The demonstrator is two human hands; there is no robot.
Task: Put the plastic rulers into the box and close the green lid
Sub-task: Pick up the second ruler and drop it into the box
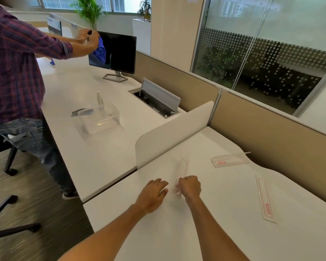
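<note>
While the right hand point(189, 186) pinches one ruler point(180, 178) and the left hand point(154, 193) rests flat, fingers straight, two rulers point(230, 160) still lie on the surface point(224, 232) (no green lid in sight).

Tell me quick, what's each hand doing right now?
Left hand: open, fingers resting flat on the desk, holding nothing.
Right hand: gripping the near end of a clear ruler.

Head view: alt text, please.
The right hand grips one clear ruler on a white desk, the left hand resting open beside it. Two more rulers lie to the right.
</note>
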